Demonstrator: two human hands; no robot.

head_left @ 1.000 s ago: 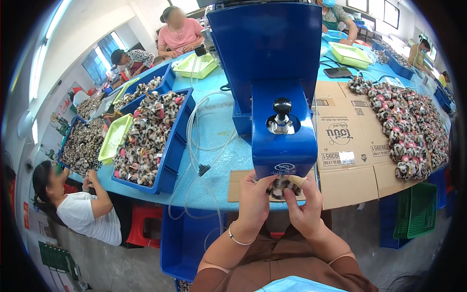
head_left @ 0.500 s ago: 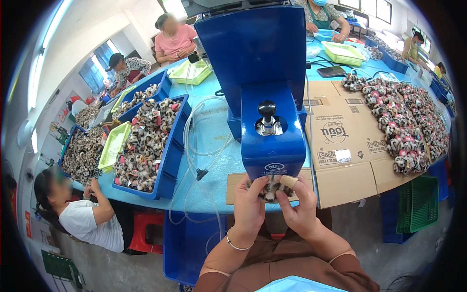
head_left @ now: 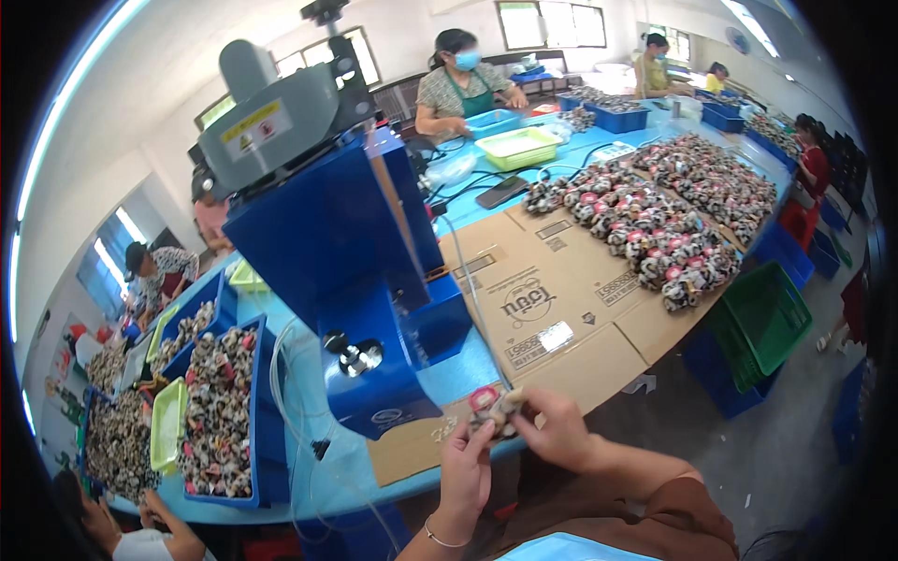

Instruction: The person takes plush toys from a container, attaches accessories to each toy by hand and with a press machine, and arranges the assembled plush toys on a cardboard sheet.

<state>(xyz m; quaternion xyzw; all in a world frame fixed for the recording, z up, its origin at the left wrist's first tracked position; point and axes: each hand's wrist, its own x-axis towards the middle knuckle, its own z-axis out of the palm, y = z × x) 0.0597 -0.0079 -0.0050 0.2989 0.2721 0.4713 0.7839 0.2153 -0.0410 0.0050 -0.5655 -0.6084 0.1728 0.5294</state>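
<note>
Head view: left hand [head_left: 465, 470], right hand [head_left: 559, 433] pinch rounded black-white-pink plush [head_left: 501, 417] right of boxy blue metal machine [head_left: 323, 238]; best gripped lightly.

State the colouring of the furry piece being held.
The furry piece: mottled dark and pale, with a pinkish-red patch; head view.

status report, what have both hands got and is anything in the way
Left hand and right hand gripping small furry black-and-white piece with pink patch. Piece held right of blue box-shaped machine. Nothing seen blocking either hand.
</note>
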